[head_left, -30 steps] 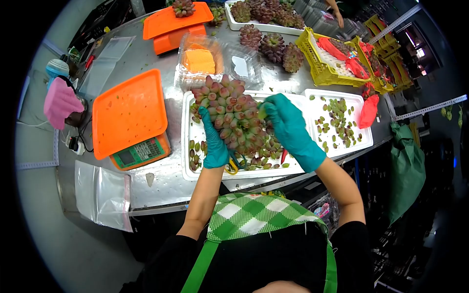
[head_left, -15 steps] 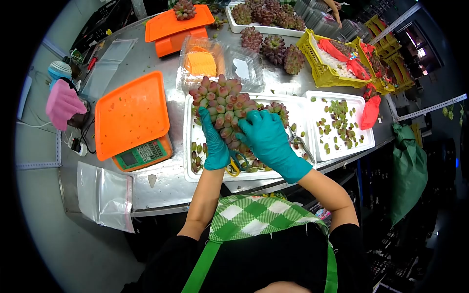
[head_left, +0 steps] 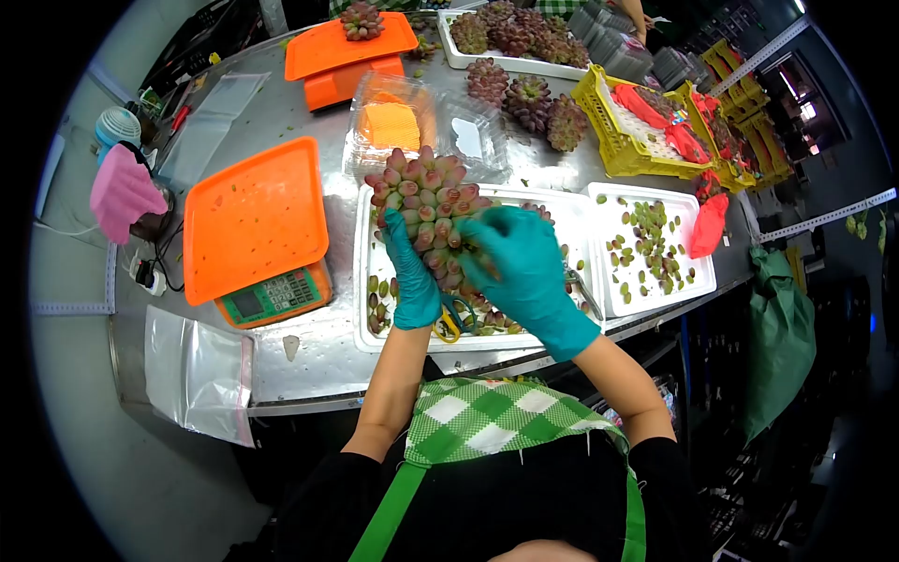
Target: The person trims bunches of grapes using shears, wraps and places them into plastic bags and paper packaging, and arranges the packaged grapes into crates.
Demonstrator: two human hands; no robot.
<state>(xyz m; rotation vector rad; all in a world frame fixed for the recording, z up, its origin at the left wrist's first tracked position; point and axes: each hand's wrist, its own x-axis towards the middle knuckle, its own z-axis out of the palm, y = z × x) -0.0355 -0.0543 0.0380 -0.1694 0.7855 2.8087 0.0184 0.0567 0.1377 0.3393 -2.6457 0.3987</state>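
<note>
My left hand [head_left: 410, 276], in a teal glove, is closed around the left underside of a large pink-green succulent [head_left: 433, 201] and holds it above a white tray [head_left: 365, 323]. At the plant's right side is my gloved right hand [head_left: 526, 272], its fingers bent toward the leaves. Motion blurs those fingertips, so whether they grip a leaf cannot be made out. Below the plant, yellow-handled scissors [head_left: 451, 323] lie in the tray among loose leaves. Metal snips [head_left: 585, 292] rest at the tray's right side, partly behind my right hand.
To the left stands an orange scale [head_left: 257, 220], with a plastic bag [head_left: 198, 375] near it. A second white tray [head_left: 707, 276] holds loose leaves. Clear plastic boxes [head_left: 393, 122], more succulents [head_left: 529, 98] and a yellow crate [head_left: 599, 140] stand behind. Another person's arm [head_left: 639, 17] shows at the far edge.
My right hand has shifted slightly right and down along the plant, and its fingers are now blurred. The left hand keeps its hold on the succulent.
</note>
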